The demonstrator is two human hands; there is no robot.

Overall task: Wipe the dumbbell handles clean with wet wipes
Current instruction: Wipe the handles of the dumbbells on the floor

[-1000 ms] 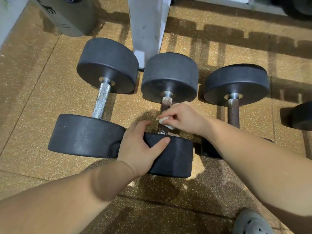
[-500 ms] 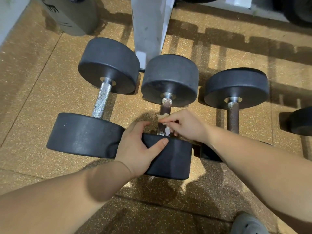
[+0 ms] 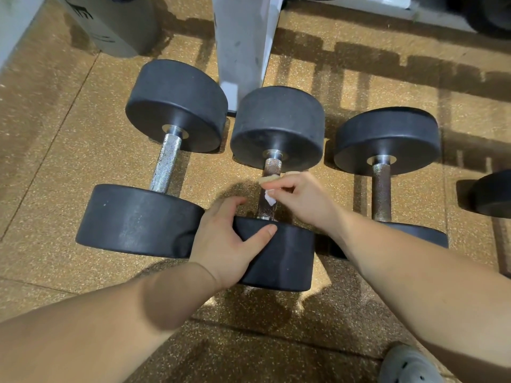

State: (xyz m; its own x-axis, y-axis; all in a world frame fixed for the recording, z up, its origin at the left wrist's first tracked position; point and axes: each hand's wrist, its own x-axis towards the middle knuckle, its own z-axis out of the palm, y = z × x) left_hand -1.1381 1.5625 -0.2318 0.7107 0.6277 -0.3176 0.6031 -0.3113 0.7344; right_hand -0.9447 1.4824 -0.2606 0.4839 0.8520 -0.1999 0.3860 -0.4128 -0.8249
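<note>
R hand (image 3: 301,200) pinches wet wipe (image 3: 269,199) against handle (image 3: 272,168) of mid dumbbell (image 3: 276,128); L hand (image 3: 226,244) grips its near end, thumb on top.

Mid dumbbell lies on speckled tan rubber floor (image 3: 55,134) btwn shiny-handled L dumbbell (image 3: 177,106) and rusty-handled R dumbbell (image 3: 387,139), whose near end is partly hidden by the R forearm. White post (image 3: 246,42) stands just behind mid dumbbell; grey bin (image 3: 119,23) far L. Another black weight (image 3: 492,194) at R edge, grey clog (image 3: 406,366) bottom R. Slatted shadows cross the floor.
</note>
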